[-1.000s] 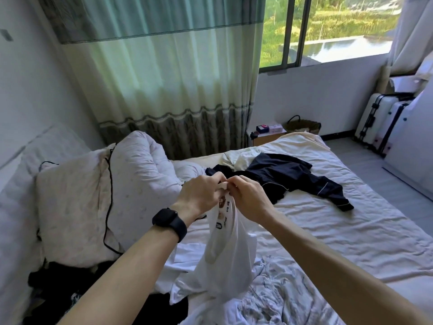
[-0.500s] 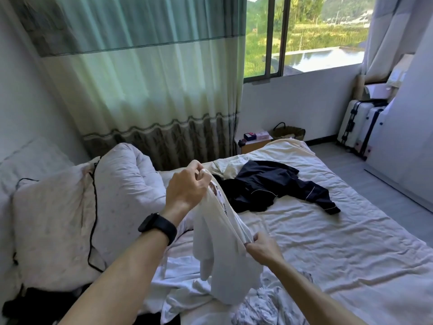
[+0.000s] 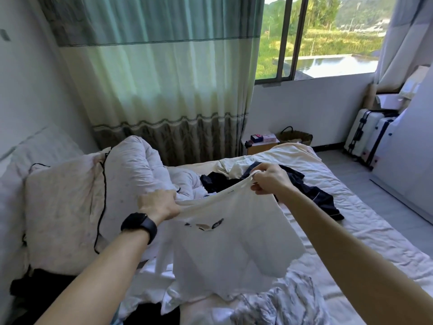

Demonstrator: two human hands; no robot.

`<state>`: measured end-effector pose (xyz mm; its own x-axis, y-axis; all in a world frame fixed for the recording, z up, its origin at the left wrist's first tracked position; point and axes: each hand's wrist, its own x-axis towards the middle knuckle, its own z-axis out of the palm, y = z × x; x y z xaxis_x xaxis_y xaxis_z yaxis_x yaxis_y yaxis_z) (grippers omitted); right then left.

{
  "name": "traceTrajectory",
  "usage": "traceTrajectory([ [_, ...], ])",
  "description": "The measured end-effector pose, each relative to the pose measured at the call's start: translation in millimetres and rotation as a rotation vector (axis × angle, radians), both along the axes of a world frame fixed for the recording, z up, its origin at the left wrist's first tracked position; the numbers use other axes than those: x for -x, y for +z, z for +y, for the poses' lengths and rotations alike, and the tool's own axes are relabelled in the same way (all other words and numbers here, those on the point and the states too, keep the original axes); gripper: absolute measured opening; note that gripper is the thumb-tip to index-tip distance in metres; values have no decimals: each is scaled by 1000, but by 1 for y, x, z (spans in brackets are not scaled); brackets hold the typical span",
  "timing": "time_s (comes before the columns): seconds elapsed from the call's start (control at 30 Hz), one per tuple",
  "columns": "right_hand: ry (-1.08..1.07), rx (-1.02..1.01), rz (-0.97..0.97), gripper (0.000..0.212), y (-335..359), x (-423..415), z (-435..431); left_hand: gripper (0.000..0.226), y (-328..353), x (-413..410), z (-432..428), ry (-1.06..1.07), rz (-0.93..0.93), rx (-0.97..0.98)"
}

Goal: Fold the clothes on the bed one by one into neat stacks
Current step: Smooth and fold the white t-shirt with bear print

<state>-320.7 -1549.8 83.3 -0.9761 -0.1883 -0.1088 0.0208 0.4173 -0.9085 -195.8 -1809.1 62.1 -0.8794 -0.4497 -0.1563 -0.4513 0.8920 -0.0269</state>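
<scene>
Head view: a person held a white shirt (image 3: pixel 229 235) spread in the air above the bed (image 3: pixel 365 233), its lower edge hanging over the nearest heap.
Left hand (image 3: pixel 159 206): fingers curled tight on 1 end of the shirt's top edge, pinching the cloth.
Right hand (image 3: pixel 269 181): thumb and fingers closed on the other end, held higher and farther out.
Done: no folded stack showed anywhere on the bed, so 0 garments looked finished.
In hand: judged to be the spreading-out step, before this shirt's first fold.
Left, far: a navy garment (image 3: pixel 314 195) lay crumpled beyond the hands.
Left, near: white cloth (image 3: pixel 150 275) and a patterned cloth (image 3: pixel 281 303) lay bunched under the shirt.
Left, side: black clothes (image 3: pixel 32 285) sat below the pillow (image 3: pixel 63 207), at the bed's edge.
Progress: early; at least 4 more pieces seemed to wait, though the heaps hid the true count.
</scene>
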Motion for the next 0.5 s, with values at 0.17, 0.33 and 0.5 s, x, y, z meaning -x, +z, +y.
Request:
traceTrajectory([
  [0.17,-33,-35,89,11,3,2,11,15,18,-14,-19,123,278,-706],
  [0.33,-28,-230,126,18,1,-14,8,38,32,-34,-13,130,215,-953],
  [0.5,18,-487,272,29,1,-22,8,14,28,-39,-19,33,-3,-749],
])
